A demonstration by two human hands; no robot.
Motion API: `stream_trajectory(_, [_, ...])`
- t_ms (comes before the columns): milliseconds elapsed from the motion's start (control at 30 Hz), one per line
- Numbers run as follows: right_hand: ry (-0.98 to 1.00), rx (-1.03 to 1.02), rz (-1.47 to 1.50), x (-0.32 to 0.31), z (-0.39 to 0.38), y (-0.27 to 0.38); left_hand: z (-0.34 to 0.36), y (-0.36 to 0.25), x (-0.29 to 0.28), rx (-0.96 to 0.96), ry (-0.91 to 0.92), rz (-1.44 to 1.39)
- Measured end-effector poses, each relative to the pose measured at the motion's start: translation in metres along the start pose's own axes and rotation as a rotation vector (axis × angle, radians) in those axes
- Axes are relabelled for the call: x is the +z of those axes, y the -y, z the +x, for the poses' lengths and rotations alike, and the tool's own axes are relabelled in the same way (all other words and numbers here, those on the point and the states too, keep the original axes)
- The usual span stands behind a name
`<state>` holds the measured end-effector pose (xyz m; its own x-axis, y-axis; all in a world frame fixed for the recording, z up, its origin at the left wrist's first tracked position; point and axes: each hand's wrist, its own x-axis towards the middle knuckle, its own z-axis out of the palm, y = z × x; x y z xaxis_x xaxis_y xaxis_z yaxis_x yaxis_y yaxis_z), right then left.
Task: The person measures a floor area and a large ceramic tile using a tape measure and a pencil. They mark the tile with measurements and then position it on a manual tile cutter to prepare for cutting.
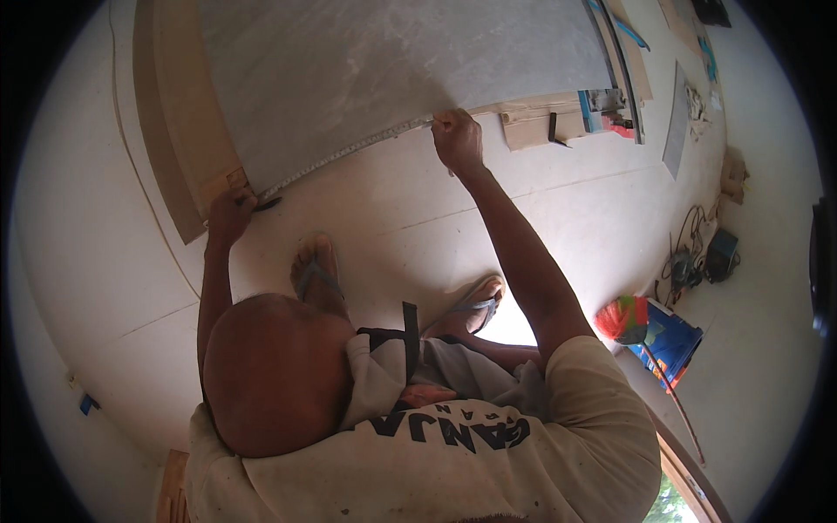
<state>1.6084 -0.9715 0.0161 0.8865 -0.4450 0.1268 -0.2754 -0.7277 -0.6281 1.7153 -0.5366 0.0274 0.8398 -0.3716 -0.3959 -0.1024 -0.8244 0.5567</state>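
Observation:
A large grey panel (392, 70) with a rough, pale near edge lies on the floor in front of me. My left hand (230, 216) is closed at the panel's near left corner. A slim black tool (268, 205) pokes out from its fingers; its exact kind I cannot make out. My right hand (457, 141) is closed on the panel's near edge, farther right. Its fingertips are partly hidden, and a small tip shows below the fist.
Brown cardboard (179, 105) runs along the panel's left side. At right, a black tool (553, 129) lies on more cardboard, near a long dark strip (636, 109). Farther right are a corded power tool (687, 264), a broom (622, 319) and a blue bucket (676, 349). My sandalled feet stand between my arms.

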Motion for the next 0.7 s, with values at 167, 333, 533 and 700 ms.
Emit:
stream_trajectory(167, [-0.010,-0.017,-0.044,0.007,-0.001,-0.005,0.000,0.004,0.007,0.032,-0.031,0.056])
stream_trajectory(333, [0.022,0.102,0.022,0.010,0.005,0.004,0.000,0.000,0.008,-0.008,-0.022,0.085])
stream_trajectory(533, [0.111,0.202,0.004,0.007,0.014,0.008,0.003,-0.003,0.005,-0.107,0.039,0.050])
stream_trajectory(700, [0.113,0.183,-0.044,0.002,0.010,0.008,0.003,0.004,0.008,-0.062,0.020,0.073])
